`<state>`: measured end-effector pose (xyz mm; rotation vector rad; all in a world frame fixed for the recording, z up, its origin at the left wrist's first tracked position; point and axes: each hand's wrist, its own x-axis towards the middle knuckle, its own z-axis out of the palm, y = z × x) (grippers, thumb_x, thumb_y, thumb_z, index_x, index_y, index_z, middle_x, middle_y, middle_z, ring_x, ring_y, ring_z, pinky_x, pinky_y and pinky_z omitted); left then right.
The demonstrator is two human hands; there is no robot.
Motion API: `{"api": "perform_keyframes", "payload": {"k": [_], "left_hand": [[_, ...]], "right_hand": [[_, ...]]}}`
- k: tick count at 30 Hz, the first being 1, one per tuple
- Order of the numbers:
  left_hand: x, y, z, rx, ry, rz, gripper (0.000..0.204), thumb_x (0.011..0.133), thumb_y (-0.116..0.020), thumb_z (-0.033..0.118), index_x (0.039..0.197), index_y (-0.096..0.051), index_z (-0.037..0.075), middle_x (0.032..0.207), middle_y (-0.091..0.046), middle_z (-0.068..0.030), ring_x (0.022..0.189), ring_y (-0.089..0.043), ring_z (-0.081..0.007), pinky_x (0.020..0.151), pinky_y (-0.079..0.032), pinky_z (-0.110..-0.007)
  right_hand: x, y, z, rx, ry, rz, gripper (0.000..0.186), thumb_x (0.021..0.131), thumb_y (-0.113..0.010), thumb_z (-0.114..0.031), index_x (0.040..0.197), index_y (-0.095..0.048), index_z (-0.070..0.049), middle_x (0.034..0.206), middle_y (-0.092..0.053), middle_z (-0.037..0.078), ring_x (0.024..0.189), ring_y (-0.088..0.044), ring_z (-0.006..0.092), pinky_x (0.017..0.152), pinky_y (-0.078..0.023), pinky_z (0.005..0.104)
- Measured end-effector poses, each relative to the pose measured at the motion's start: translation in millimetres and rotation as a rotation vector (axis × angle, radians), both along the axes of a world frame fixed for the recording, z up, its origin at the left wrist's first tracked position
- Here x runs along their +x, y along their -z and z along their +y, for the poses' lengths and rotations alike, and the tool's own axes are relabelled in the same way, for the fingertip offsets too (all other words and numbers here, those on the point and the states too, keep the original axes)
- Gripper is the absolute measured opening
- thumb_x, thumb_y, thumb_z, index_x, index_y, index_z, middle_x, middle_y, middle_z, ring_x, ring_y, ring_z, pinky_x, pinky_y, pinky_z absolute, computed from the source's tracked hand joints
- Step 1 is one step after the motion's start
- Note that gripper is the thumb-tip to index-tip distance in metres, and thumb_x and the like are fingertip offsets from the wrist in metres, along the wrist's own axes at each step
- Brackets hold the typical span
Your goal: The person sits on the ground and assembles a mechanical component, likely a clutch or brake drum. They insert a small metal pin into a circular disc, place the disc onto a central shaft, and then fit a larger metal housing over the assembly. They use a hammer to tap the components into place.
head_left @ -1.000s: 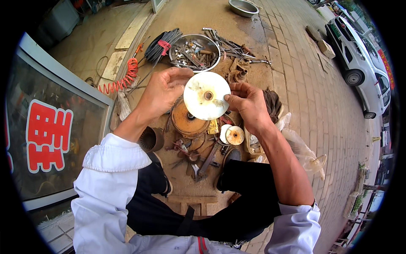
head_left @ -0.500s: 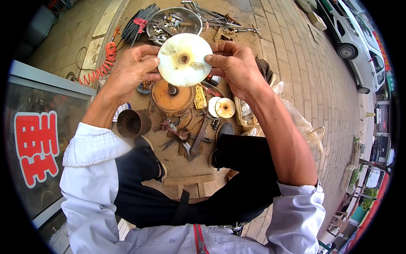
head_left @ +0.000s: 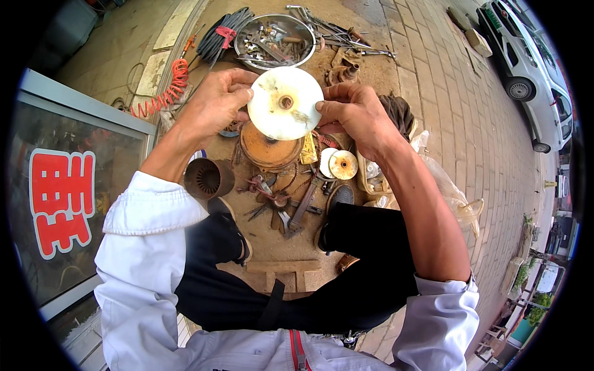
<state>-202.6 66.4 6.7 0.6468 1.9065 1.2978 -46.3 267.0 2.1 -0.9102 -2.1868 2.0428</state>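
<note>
Between my two hands I hold up a white round disc [head_left: 272,117] with a brown-stained hole at its middle and dark smudges on its face. My left hand [head_left: 219,102] pinches its left edge between thumb and fingers. On the opposite edge, my right hand [head_left: 356,114] grips it the same way. Below the disc, on the ground, sits a rusty round metal housing [head_left: 266,156], its upper part hidden by the disc. A second, smaller disc with a yellowed centre [head_left: 343,164] lies to the right, partly over another white disc [head_left: 326,162].
A metal basin of loose parts [head_left: 303,57] stands beyond my hands, beside a coiled black hose [head_left: 224,32]. Near my feet lie a rusty cylinder [head_left: 209,178], a yellow box [head_left: 308,149] and several tools [head_left: 301,210]. A glass door [head_left: 117,179] stands left; plastic bags [head_left: 448,191] lie right.
The view has shifted a little. The disc has come slightly nearer to me and now covers the housing's shaft, which showed before. Both hands keep their grip.
</note>
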Motion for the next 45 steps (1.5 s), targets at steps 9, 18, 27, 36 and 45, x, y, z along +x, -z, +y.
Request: {"api": "perform_keyframes", "payload": {"k": [9,18,27,36,45], "left_hand": [[-6,6,0,-0.022,0.085,0.031,0.035,0.099,-0.055,0.015,0.130,-0.060,-0.001,0.120,-0.066,-0.0084,0.106,-0.064,-0.0153,0.085,-0.056,-0.034],[44,-19,-28,-0.483,0.878,0.604,0.021,0.083,-0.063,0.004,0.102,-0.071,0.001,0.095,-0.071,-0.0206,0.092,-0.067,-0.0413,0.077,-0.054,-0.045],[60,-26,-30,-0.628,0.909,0.707,0.024,0.081,-0.061,0.004,0.103,-0.070,0.004,0.083,-0.066,-0.0118,0.085,-0.065,-0.0336,0.070,-0.050,-0.044],[63,-20,-30,-0.650,0.913,0.754,0.018,0.079,-0.061,0.002,0.096,-0.068,0.004,0.081,-0.064,-0.0096,0.083,-0.064,-0.0307,0.070,-0.050,-0.042],[79,15,-40,-0.407,1.005,0.805,0.019,0.075,-0.066,0.002,0.094,-0.068,0.003,0.087,-0.068,-0.0148,0.087,-0.067,-0.0358,0.074,-0.053,-0.045]], "right_hand": [[2,-8,11,0.141,-0.157,-0.058,0.039,0.095,-0.068,-0.011,0.125,-0.061,0.014,0.106,-0.070,0.020,0.092,-0.070,0.0227,0.082,-0.059,0.0329],[52,140,120,0.690,-0.553,-0.316,0.026,0.083,-0.072,-0.016,0.098,-0.073,0.005,0.093,-0.073,0.025,0.086,-0.072,0.0339,0.079,-0.058,0.0442],[105,317,62,0.999,-0.680,-0.621,0.129,0.056,-0.097,-0.043,0.158,-0.026,-0.008,0.158,-0.030,0.030,0.144,-0.033,0.0493,0.117,-0.036,0.0522],[149,287,62,-0.405,0.160,-0.203,0.097,0.078,-0.084,-0.041,0.154,-0.035,-0.005,0.144,-0.049,0.027,0.130,-0.054,0.0405,0.103,-0.050,0.0603],[162,171,67,-1.282,0.168,0.488,0.112,0.081,-0.040,-0.092,0.156,-0.030,-0.009,0.142,-0.046,0.037,0.112,-0.057,0.0646,0.081,-0.056,0.0717]]}}
